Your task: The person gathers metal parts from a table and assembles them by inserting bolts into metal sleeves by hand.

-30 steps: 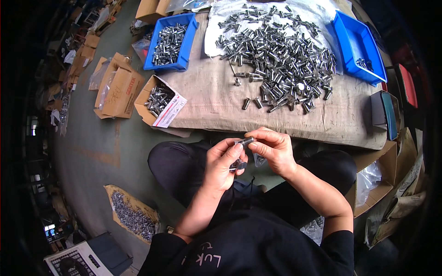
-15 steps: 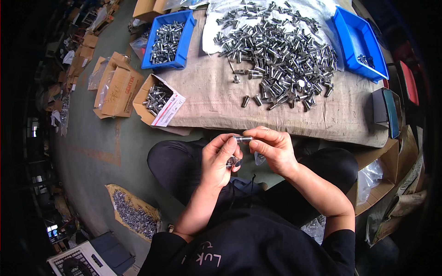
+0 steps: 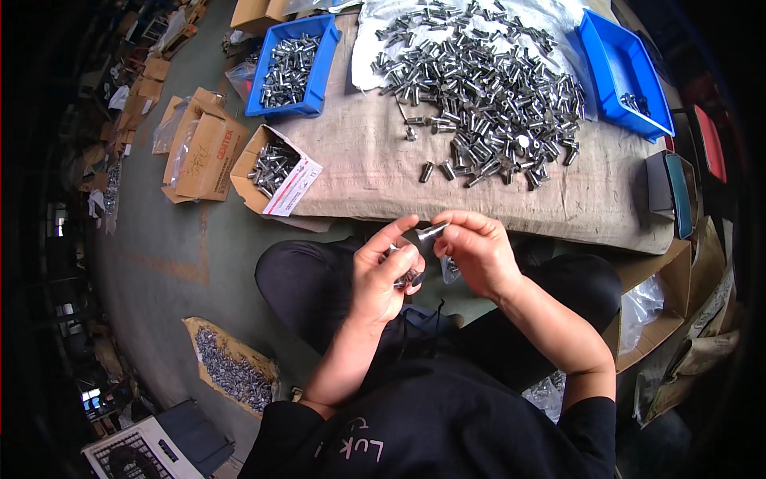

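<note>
Between thumb and fingers of my right hand is one shiny metal bolt, its wider end turned toward my left hand. My left hand is curled round a few more metal bolts, partly hidden by its fingers. Its index finger is stretched out close to the held bolt, and I cannot tell whether they touch. Both hands are over my lap, just short of the cloth-covered table. On the table lies a large heap of similar bolts, with a few loose ones at its near edge.
Left on the table stand a blue bin of bolts and an opened carton of bolts. A second blue bin at the right holds a few pieces. Cardboard boxes and a sheet of small parts are on the floor.
The bolt held level between both hands is now tilted in my right hand's fingers. My left thumb and index finger have come apart and released it.
</note>
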A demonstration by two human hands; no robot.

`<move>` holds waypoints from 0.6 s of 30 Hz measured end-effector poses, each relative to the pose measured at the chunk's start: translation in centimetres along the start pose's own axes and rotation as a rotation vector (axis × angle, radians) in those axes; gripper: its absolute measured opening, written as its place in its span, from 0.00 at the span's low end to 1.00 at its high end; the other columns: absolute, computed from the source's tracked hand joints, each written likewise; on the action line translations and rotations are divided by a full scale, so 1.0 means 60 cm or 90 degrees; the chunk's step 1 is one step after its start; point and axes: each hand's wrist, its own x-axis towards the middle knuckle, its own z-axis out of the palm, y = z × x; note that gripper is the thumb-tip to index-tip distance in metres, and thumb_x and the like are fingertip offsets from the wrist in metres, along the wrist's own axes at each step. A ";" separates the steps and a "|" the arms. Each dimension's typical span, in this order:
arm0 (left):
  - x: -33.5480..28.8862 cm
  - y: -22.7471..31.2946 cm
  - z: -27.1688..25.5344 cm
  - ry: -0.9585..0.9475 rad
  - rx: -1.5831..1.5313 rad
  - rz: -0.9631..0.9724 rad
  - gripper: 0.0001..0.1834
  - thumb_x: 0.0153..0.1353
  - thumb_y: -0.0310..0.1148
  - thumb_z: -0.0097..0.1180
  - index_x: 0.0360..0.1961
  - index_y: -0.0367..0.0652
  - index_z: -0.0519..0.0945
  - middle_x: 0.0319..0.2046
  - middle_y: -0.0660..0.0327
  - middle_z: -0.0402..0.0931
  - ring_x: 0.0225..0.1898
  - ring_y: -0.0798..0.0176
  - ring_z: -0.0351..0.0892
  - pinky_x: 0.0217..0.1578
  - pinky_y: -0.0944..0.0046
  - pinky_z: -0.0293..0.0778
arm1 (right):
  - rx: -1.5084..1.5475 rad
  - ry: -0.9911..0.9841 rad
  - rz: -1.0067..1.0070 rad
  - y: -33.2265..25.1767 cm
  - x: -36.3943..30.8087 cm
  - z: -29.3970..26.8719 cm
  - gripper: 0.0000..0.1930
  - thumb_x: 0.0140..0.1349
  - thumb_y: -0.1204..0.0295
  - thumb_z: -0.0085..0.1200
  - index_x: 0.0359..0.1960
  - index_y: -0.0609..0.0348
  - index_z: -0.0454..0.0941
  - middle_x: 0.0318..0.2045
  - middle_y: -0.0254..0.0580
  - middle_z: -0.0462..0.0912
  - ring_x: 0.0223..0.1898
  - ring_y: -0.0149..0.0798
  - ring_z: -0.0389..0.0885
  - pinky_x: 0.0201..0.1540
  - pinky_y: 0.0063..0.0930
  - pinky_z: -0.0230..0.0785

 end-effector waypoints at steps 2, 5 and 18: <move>0.003 0.003 -0.001 -0.038 -0.127 -0.066 0.18 0.58 0.32 0.48 0.48 0.36 0.68 0.23 0.61 0.69 0.19 0.69 0.66 0.13 0.73 0.61 | 0.093 0.030 0.004 -0.018 0.004 0.017 0.05 0.54 0.77 0.49 0.32 0.64 0.74 0.23 0.35 0.75 0.22 0.28 0.71 0.26 0.20 0.65; 0.009 0.000 -0.004 -0.018 -0.170 -0.131 0.17 0.61 0.37 0.45 0.46 0.37 0.70 0.20 0.62 0.70 0.19 0.69 0.69 0.12 0.74 0.61 | 0.077 -0.066 0.092 -0.017 0.002 0.000 0.03 0.55 0.77 0.50 0.30 0.62 0.73 0.20 0.31 0.72 0.18 0.24 0.65 0.19 0.17 0.57; 0.011 -0.020 -0.004 0.124 -0.060 -0.079 0.13 0.60 0.40 0.47 0.32 0.40 0.75 0.23 0.63 0.73 0.20 0.70 0.72 0.12 0.72 0.62 | -0.465 -0.075 0.005 -0.012 -0.012 0.032 0.08 0.52 0.76 0.55 0.33 0.65 0.72 0.18 0.28 0.72 0.20 0.19 0.67 0.22 0.16 0.61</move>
